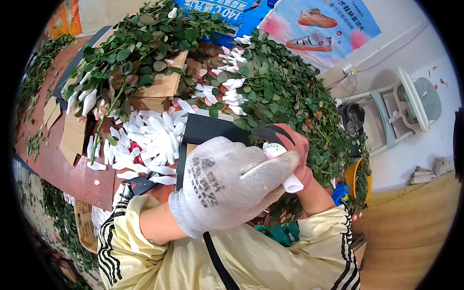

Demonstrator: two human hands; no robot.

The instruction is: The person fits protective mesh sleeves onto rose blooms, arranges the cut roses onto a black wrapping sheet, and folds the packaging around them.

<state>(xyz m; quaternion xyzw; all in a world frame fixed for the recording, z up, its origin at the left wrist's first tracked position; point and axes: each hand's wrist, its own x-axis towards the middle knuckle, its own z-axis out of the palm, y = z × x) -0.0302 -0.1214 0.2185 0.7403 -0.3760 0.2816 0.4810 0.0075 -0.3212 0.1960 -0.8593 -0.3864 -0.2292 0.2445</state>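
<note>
In front of my chest, my left hand point(232, 181), in a grey-white knitted glove, is closed round a white mesh sleeve point(292, 183). Just behind it, my right hand point(290, 142), in a red and black glove, has bent fingers beside the sleeve's upper end; what it grips is partly hidden. A pale shape shows inside the mesh at that end. Many loose white mesh sleeves point(150, 137) lie in a pile to the left of my hands. A black ridged board point(215, 128) lies behind my left hand.
Leafy rose stems point(285, 92) with white-sleeved heads spread behind and right of my hands. More stems point(145, 43) rest on cardboard point(166, 84) at the back left. The red table point(92, 181) extends left. A yellow bucket point(355, 176) and a high chair point(411, 104) stand at right.
</note>
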